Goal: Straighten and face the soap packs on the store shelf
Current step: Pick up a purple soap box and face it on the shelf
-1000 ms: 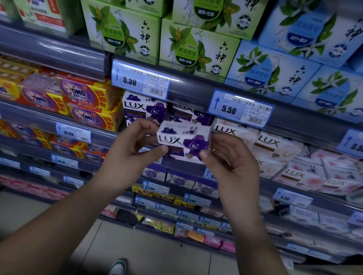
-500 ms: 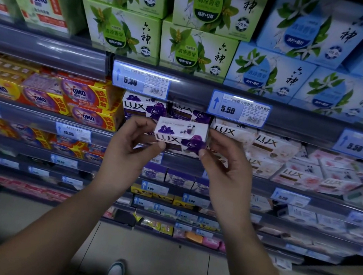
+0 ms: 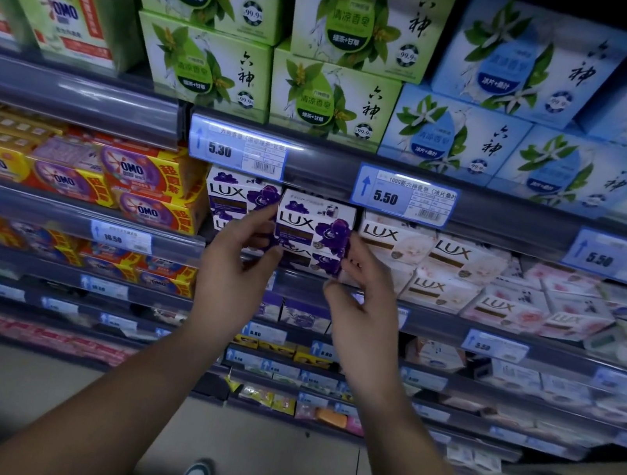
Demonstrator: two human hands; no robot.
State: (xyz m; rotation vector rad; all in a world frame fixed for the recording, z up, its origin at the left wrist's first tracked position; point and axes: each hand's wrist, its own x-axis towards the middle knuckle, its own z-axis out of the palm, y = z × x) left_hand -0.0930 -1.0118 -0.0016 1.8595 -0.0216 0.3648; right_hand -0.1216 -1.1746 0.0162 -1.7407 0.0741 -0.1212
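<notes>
I read the left grip (image 3: 233,278) as clamped on the left end of the purple LUX pack (image 3: 314,223), fingers up the end face and thumb tucked under the lower edge. The right grip (image 3: 368,307) has curled fingers against the right end of the same pack; its thumb sits lower, and I cannot tell whether it touches. The pack sits between the two grips, at the front edge of the shelf (image 3: 453,329). Its long axis runs level, from one grip to the other along the shelf edge. The printed face points out toward me, logo upright and reading left to right. Directly beneath it, between the grips, a lower purple pack (image 3: 312,261) shows its face, partly hidden by my fingers. Just outboard of the left grip stands another purple LUX pack (image 3: 242,195), face forward, close to the held one. Just outboard of the right grip are the white LUX packs (image 3: 397,240), stacked two high, then the pink LUX packs (image 3: 514,310) farther out, several lying skewed. Well left of the left grip are the OMO packs (image 3: 147,186). Directly above the grips the 5.50 price tag (image 3: 404,196) overhangs the pack's upper right corner, and the 5.30 price tag (image 3: 237,149) hangs above the left grip. Green boxes (image 3: 207,68) and blue boxes (image 3: 451,136) fill the level above.
</notes>
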